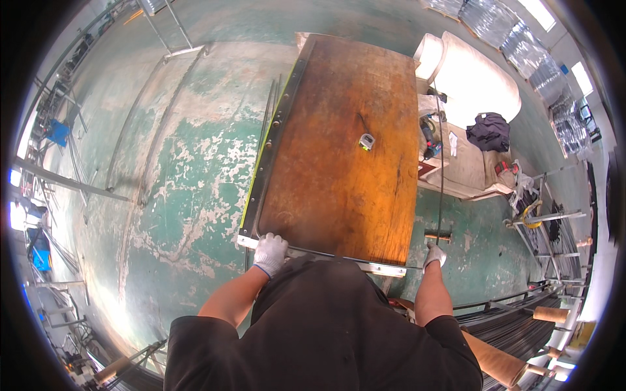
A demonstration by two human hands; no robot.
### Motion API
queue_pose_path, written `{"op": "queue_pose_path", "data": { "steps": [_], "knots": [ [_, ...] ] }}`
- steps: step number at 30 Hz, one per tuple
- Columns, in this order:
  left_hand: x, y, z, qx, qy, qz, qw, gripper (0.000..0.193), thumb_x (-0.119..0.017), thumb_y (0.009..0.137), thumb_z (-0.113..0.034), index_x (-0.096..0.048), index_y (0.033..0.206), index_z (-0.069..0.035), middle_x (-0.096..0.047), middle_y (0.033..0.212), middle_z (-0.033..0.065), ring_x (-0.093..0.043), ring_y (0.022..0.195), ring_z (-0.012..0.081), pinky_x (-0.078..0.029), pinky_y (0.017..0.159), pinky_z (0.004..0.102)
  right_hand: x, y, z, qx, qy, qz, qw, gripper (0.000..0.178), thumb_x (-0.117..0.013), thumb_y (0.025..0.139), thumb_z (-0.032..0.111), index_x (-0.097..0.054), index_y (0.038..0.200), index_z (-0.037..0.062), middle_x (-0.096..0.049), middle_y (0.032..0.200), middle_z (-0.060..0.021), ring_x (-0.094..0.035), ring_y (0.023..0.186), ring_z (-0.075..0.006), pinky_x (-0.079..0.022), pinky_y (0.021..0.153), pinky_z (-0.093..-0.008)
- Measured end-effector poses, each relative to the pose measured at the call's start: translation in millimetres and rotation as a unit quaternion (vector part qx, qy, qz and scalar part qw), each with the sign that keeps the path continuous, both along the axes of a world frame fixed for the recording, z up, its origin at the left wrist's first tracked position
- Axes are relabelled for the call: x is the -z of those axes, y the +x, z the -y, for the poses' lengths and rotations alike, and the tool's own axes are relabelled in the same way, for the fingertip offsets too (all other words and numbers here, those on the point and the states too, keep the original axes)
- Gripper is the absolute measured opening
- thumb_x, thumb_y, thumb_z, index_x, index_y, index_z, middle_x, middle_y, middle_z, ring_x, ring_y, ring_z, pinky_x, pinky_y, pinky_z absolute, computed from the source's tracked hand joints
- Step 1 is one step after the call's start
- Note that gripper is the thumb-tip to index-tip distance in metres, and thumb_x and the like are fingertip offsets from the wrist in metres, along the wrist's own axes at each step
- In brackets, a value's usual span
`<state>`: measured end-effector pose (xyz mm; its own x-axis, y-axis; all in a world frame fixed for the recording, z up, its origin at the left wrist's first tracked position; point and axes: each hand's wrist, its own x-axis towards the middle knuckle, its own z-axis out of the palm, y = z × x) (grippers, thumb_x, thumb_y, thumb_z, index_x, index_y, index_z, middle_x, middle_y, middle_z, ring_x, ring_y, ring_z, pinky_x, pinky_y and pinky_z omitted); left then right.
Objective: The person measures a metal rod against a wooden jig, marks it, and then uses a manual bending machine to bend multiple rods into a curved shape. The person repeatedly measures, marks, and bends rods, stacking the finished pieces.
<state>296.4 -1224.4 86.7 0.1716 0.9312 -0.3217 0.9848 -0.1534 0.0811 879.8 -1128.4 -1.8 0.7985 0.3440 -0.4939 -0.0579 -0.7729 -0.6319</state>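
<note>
My left hand (270,253), in a white knit glove, is closed at the near left corner of a worn wooden tabletop (345,150), over a thin dark metal rod that runs along the table's edge. Off the table's near right corner, my right hand (435,256), gloved alike, is closed round a long thin dark rod (440,176), which stretches away beside the table's right side. A pale metal strip (385,268) lines the table's near edge. Along its left edge runs a dark rail (268,143) with a yellow-green border. A tape measure (367,142) lies on the wood.
Beyond the table's right side, a cordless drill (430,138) and dark cloth (489,132) lie on a pale padded surface, near a big white roll (479,81). Metal racks (554,218) stand at right. Brown cardboard tubes (499,362) and dark bars lie close at lower right.
</note>
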Motion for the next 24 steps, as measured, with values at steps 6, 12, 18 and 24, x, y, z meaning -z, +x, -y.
{"op": "queue_pose_path", "data": {
  "steps": [6,12,18,24],
  "knots": [
    [6.9,1.9,-0.2,-0.006,0.003,-0.007,1.000,0.014,-0.069,0.086,-0.019,-0.076,0.095,-0.011,-0.072,0.102,0.0111,-0.067,0.108,0.0310,-0.056,0.095,0.0444,16.4,20.7,-1.8,0.008,0.037,-0.033,0.999,0.055,-0.086,0.083,0.020,-0.070,0.126,-0.0111,-0.070,0.136,-0.0217,-0.067,0.122,-0.0308,-0.051,0.106,-0.0440],
    [3.9,2.9,-3.5,-0.033,-0.017,-0.016,0.999,0.022,-0.074,0.088,-0.027,-0.077,0.103,-0.012,-0.072,0.106,0.0109,-0.067,0.109,0.0314,-0.056,0.094,0.0447,-17.3,-10.4,-9.6,0.077,0.043,-0.023,0.996,0.056,-0.085,0.089,0.044,-0.077,0.118,-0.0032,-0.077,0.118,-0.0173,-0.070,0.103,-0.0333,-0.051,0.104,-0.0475],
    [14.6,-15.1,-16.5,-0.231,0.202,0.171,0.936,0.029,-0.078,0.080,-0.012,-0.074,0.108,-0.007,-0.070,0.106,0.0172,-0.066,0.107,0.0398,-0.054,0.094,0.0487,-34.4,3.0,12.1,0.136,0.080,-0.049,0.986,0.057,-0.085,0.089,0.044,-0.075,0.120,-0.0037,-0.075,0.107,-0.0140,-0.066,0.088,-0.0301,-0.055,0.082,-0.0407],
    [-50.1,-63.2,-103.0,-0.503,0.217,0.242,0.801,0.061,-0.082,0.084,-0.029,-0.066,0.136,0.000,-0.072,0.129,0.0198,-0.068,0.120,0.0320,-0.051,0.107,0.0401,-49.9,8.9,40.3,0.116,0.155,-0.115,0.974,0.069,-0.078,0.094,0.047,-0.065,0.143,-0.0003,-0.067,0.136,-0.0118,-0.059,0.112,-0.0284,-0.046,0.099,-0.0420]
  ]
}}
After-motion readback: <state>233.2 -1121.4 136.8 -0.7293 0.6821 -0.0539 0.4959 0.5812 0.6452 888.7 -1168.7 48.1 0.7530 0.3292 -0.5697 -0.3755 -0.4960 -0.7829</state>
